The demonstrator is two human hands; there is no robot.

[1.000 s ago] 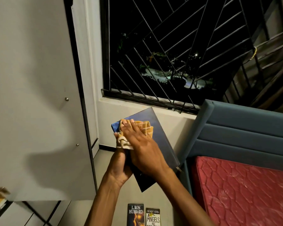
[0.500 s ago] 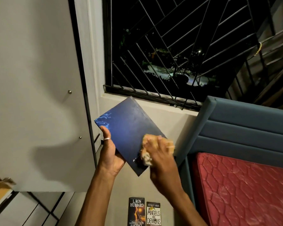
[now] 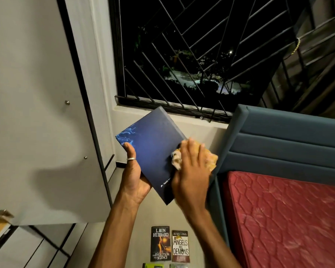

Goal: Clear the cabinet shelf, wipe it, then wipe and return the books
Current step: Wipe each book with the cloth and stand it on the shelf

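books showing: one dark blue hardcover book [image 3: 153, 149] | two paperback books lying on floor [image 3: 161, 243] [image 3: 180, 246] | one orange-yellow cloth [image 3: 209, 158] | two hands working [image 3: 134, 180] [image 3: 191, 178]

cabinet door [image 3: 33, 113] left, bed [image 3: 284, 209] right, two books [image 3: 169, 243] on floor between

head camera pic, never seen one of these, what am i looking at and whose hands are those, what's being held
The picture comes from a wide-angle camera worn on a person's head, looking forward and down, so the two arms entering from the bottom are that person's own. There is no machine here.

The left hand has a grip on a dark blue book, held up and tilted. The right hand presses a yellowish cloth against the book's right edge, wiping it.

Below, on the floor, lie two more books side by side: The Evolution of a Science and Angels and Demons.

On the left is a white cabinet door, ahead a barred window with night outside, on the right a bed with a red mattress.
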